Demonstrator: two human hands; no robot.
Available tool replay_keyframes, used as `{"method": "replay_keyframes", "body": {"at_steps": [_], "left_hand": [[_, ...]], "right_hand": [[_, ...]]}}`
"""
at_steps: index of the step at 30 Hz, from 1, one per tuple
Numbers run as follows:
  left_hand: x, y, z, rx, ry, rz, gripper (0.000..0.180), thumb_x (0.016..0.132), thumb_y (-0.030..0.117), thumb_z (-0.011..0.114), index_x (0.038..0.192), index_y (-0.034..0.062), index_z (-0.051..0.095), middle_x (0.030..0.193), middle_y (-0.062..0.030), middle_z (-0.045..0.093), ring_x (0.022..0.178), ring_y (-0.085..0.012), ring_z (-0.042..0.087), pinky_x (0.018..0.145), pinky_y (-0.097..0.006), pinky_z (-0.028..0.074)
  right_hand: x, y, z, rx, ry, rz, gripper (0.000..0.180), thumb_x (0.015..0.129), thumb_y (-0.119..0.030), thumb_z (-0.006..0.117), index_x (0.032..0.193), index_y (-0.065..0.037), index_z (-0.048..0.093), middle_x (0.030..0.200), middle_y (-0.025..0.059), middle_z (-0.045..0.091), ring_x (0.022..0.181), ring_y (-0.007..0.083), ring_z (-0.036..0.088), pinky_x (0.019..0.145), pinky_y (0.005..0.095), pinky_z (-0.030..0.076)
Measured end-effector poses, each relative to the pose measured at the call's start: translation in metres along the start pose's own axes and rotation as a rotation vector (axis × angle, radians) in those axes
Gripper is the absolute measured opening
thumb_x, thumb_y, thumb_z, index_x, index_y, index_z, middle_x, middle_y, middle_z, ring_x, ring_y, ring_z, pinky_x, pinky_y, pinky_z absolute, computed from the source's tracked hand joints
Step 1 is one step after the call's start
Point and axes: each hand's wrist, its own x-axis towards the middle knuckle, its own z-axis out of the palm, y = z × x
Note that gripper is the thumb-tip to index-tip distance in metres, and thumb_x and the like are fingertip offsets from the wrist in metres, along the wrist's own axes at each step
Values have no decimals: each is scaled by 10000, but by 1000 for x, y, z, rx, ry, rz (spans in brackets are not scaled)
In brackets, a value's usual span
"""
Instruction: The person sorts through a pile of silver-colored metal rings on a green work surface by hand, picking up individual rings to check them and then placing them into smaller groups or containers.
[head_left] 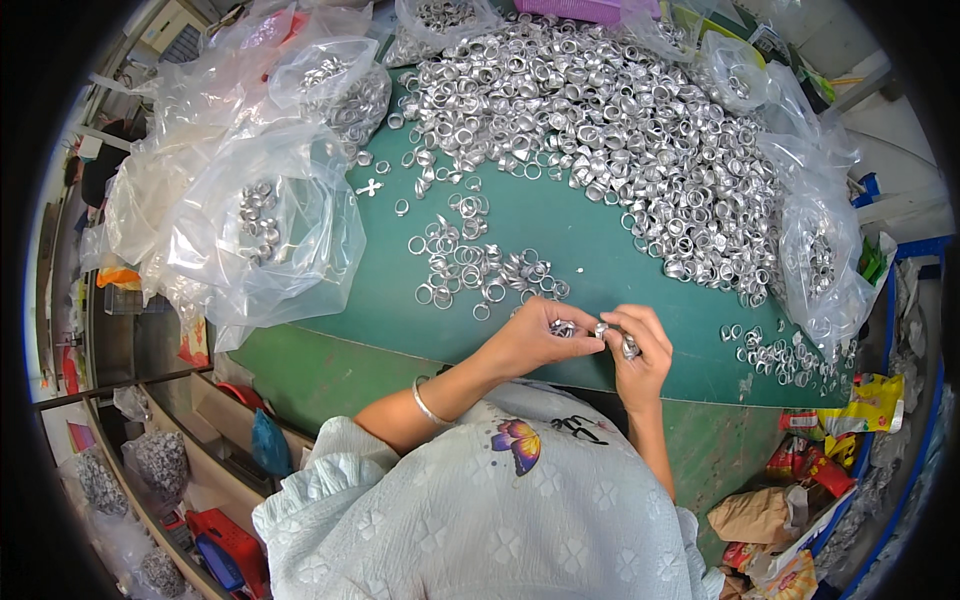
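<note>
Both of my hands are close together over the front edge of the green table (380, 320). Silver rings (562, 328) are gathered in the curled fingers of my left hand (535, 337). My right hand (645, 350) has its fingers bent round more silver rings (629, 347). Between the fingertips of the two hands sits a single ring (601, 330); which hand bears it I cannot tell. Just beyond my left hand lies a loose group of rings (467, 262). A large heap of silver rings (600, 110) spreads over the far and right part of the table.
An open clear plastic bag (300, 270) with some rings stands at the left, beside a fuller bag (350, 105). A smaller group of rings (785, 360) lies near the right front edge. A cross-shaped piece (369, 187) rests by the heap. Wooden drawers (215, 430) stand lower left.
</note>
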Motion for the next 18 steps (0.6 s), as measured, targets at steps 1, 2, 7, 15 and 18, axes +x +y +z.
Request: {"method": "replay_keyframes", "body": {"at_steps": [1,2,7,15,18], "left_hand": [[1,-4,-1,91,17,90,183,750,129,680,887,11,650,642,47,506,575,-20,408,495,-181,314],[1,-6,-1,182,34,179,179,745,122,682,881,11,648,644,48,506,588,-22,413,508,-184,321],[-2,-5,0,149,72,193,161,728,92,679,861,11,638,657,39,510,620,-29,429,535,-187,339],[-19,-7,-17,-113,-112,11,119,715,69,681,795,14,612,671,24,534,643,-33,455,567,-183,359],[-15,-20,-13,104,56,175,121,720,78,684,794,13,614,661,22,532,629,-31,448,546,-179,349]], "right_hand": [[0,0,0,28,-9,29,208,689,45,653,893,27,616,821,105,578,640,149,566,536,244,442],[0,-1,0,57,-18,58,208,699,39,650,905,25,618,839,101,575,629,136,558,521,237,434],[-2,-5,-6,393,-16,373,161,767,-28,629,920,19,611,794,62,550,547,64,472,453,186,349],[-19,22,-17,570,33,593,201,872,-175,547,845,22,576,510,-15,438,417,46,382,380,190,254],[-20,14,-14,604,-179,605,178,862,-140,550,899,30,586,534,-19,445,433,38,382,393,183,265]]}}
